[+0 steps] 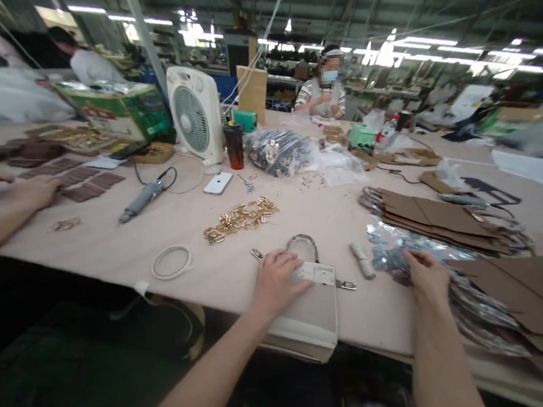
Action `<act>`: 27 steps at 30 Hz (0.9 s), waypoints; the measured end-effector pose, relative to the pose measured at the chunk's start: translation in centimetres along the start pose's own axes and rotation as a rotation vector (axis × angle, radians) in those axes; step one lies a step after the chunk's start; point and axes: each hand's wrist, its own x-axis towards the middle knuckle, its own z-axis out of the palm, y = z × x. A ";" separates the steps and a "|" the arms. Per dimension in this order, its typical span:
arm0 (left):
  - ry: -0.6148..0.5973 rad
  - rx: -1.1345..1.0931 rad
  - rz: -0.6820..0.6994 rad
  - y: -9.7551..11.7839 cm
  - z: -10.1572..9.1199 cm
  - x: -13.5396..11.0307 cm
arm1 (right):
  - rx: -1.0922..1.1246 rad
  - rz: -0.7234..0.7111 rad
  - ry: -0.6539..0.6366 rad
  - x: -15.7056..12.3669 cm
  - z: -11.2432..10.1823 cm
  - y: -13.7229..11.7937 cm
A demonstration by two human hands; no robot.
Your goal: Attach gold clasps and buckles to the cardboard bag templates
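A pale handbag (305, 321) lies at the table's near edge, its lower end jutting past it. Its curved dark handle (309, 239) arches at the top, and a strap tab with metal fittings (346, 284) sticks out on the right. My left hand (278, 282) lies flat across the bag's upper part, thumb apart from the fingers. Off to the right, my right hand (427, 275) has thumb and fingertips together at the edge of a pile of small shiny metal pieces (390, 250); whatever is between them is too small to make out. A rolled, light-coloured piece (362, 260) lies between bag and pile.
Brown bag panels (444, 220) are stacked at the right. Gold buckles (242, 219) lie mid-table, near a phone (218, 183), a corded tool (141, 201), a cup (235, 146) and a fan (195, 115). Another person's hands (37, 192) work at the left.
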 end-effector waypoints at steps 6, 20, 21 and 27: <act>0.003 -0.065 -0.052 -0.1 -0.1 -0.2 | 0.200 -0.059 -0.082 -4.8 1.0 -5.1; 0.024 0.039 -0.011 -0.2 -0.1 -0.2 | -0.108 -0.261 -1.143 -15.8 7.3 -15.0; 0.020 0.036 -0.011 -0.1 -0.1 -0.2 | -0.122 -0.250 -1.164 -15.9 7.4 -14.9; 0.019 0.010 -0.016 -0.4 -0.1 -0.2 | -0.185 -0.255 -1.193 -16.0 8.2 -14.7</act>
